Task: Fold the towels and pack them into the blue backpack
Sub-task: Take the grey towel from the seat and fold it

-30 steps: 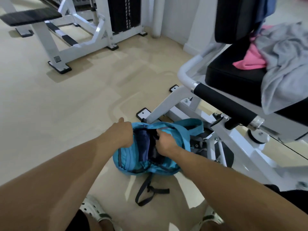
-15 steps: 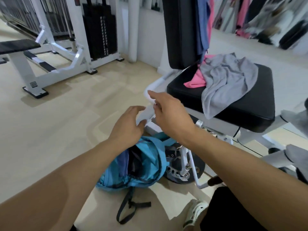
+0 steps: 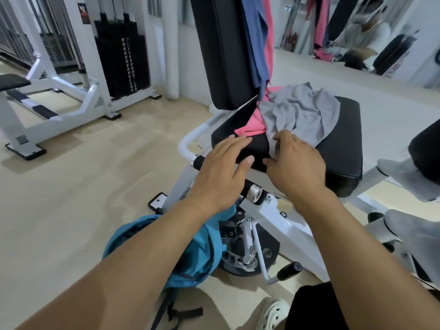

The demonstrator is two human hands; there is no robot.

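We are reaching over the black seat pad (image 3: 338,148) of the gym machine, where the grey towel (image 3: 302,113) is lying crumpled, partly covering a pink towel (image 3: 250,122). Our right hand (image 3: 295,163) is curling its fingers onto the grey towel's near edge, apparently pinching the cloth where it is hanging over the front of the pad. Our left hand (image 3: 223,170) is hovering just beside it, fingers straight and spread, holding nothing.

The towel is judged light, soft and limp; it is going to sag and bunch unless we are taking it by two corners or along one hem. In its crumpled state no clear long axis is showing; the bulk is running from the backrest toward us.

The blue backpack (image 3: 197,256) is lying on the floor below our left forearm, against the machine's base.
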